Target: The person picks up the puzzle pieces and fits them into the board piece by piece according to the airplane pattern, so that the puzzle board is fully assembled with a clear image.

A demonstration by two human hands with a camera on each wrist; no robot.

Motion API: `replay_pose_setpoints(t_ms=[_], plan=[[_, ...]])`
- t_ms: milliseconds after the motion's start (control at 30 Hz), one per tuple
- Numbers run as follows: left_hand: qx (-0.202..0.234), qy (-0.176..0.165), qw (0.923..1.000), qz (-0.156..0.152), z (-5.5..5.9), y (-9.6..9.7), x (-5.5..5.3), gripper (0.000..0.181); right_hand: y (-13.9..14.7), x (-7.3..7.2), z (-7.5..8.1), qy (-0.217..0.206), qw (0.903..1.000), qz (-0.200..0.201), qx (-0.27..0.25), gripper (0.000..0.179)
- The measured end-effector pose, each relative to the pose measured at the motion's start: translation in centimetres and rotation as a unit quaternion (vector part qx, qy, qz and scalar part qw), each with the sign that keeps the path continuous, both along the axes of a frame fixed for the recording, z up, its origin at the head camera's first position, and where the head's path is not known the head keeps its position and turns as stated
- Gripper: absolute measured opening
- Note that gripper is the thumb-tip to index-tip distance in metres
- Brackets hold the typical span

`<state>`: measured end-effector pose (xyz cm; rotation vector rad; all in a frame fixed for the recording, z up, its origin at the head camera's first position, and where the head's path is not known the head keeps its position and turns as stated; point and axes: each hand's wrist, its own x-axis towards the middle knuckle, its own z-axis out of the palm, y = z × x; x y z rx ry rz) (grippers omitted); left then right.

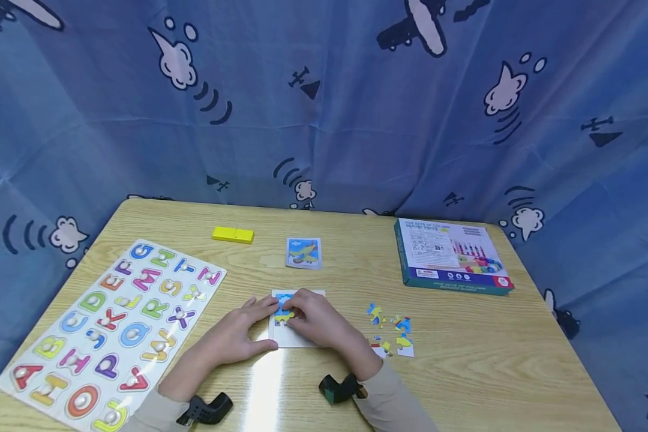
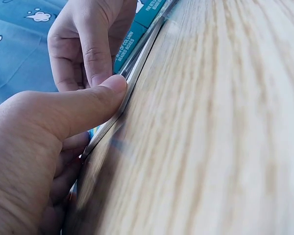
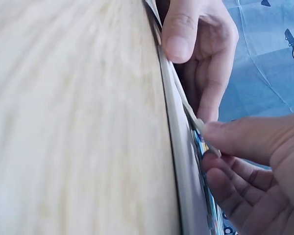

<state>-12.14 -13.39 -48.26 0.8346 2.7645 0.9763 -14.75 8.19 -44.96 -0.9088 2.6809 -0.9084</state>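
Observation:
A white puzzle board (image 1: 298, 340) lies on the table, part of a blue and yellow picture (image 1: 281, 300) set in its left side. My left hand (image 1: 243, 332) rests along the board's left side, fingers stretched to the picture and thumb at the near edge. In the left wrist view that thumb (image 2: 100, 100) lies against the board's rim. My right hand (image 1: 315, 318) is over the board and pinches a small puzzle piece (image 3: 206, 133) between thumb and fingertips. The right hand hides much of the board's middle in the head view.
Loose puzzle pieces (image 1: 404, 345) lie right of the board. Behind it is a card with a yellow airplane (image 1: 303, 252). A yellow block (image 1: 233, 234) lies at the back, an alphabet board (image 1: 113, 327) at left, and a boxed set (image 1: 453, 258) at back right.

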Motion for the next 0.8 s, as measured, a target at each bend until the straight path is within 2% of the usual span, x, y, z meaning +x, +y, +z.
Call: replay_pose_setpoints(t_ms=[433,800], plan=[[-0.01,-0.005,0.9999,0.001,0.29,0.01,0.02,0.073,-0.35,0.25,-0.44,0.029,0.9989,-0.017,0.034,0.024],[-0.022,0.013,0.9997,-0.006,0.31,0.02,0.11,0.071,-0.74,0.57,-0.49,0.042,0.998,-0.029,0.036,0.022]])
